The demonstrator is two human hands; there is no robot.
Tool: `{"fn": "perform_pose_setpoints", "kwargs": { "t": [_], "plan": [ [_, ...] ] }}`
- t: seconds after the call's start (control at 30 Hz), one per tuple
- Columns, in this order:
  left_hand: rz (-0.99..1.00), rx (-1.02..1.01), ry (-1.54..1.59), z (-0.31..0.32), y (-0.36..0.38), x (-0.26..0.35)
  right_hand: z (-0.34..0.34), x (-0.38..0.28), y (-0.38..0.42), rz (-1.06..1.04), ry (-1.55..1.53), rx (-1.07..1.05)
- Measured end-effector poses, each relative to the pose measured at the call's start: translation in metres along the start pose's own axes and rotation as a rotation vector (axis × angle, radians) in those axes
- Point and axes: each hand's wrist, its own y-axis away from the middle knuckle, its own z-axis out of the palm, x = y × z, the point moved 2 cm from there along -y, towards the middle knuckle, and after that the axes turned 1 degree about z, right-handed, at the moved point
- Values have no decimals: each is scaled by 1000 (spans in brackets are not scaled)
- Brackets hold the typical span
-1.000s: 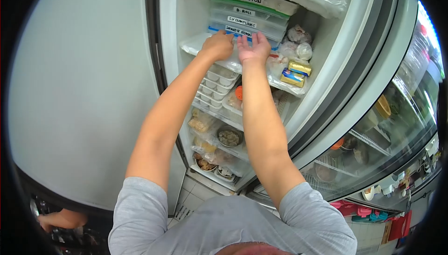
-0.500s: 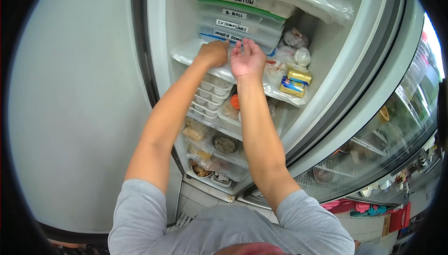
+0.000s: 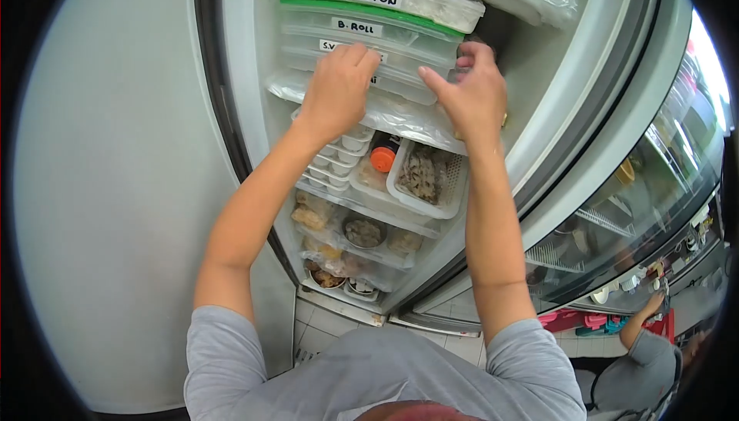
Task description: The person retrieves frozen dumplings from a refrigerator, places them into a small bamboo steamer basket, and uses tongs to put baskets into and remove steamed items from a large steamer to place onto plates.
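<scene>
Labelled clear containers are stacked on the fridge shelf: WONTON on top, then B. ROLL with a green lid above it, and further containers below. My left hand is at the stack's front, over the lower labels, its fingers bent and close together; what its fingertips grip is hidden. My right hand is at the stack's right end, thumb and fingers spread apart, thumb near the lower containers. Plastic wrap covers the shelf beneath.
Lower shelves hold white egg-cup-like trays, an orange-capped bottle, a white basket of food and a metal bowl. The fridge door stands left, a glass display case right. Another person is at lower right.
Both hands have moved from the shelf front up to the stack, the right one farther right. The containers appear closer and larger. Another person has come into view at lower right.
</scene>
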Motion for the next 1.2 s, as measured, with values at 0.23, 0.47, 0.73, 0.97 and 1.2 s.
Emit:
{"fn": "perform_pose_setpoints", "kwargs": {
  "t": [0.23,0.47,0.73,0.97,1.2],
  "plan": [
    [30,-57,-68,14,-12,-5,17,13,-27,-6,38,-159],
    [54,-102,5,22,-23,-14,16,22,-48,-8,108,-182],
    [123,-112,-107,-39,-7,38,60,64,-85,50,273,-267],
    [35,-129,-187,-93,10,47,55,53,-95,93,354,-431],
    [206,-101,-85,-101,-57,45,56,51,-94,49,372,-427]
  ]
}}
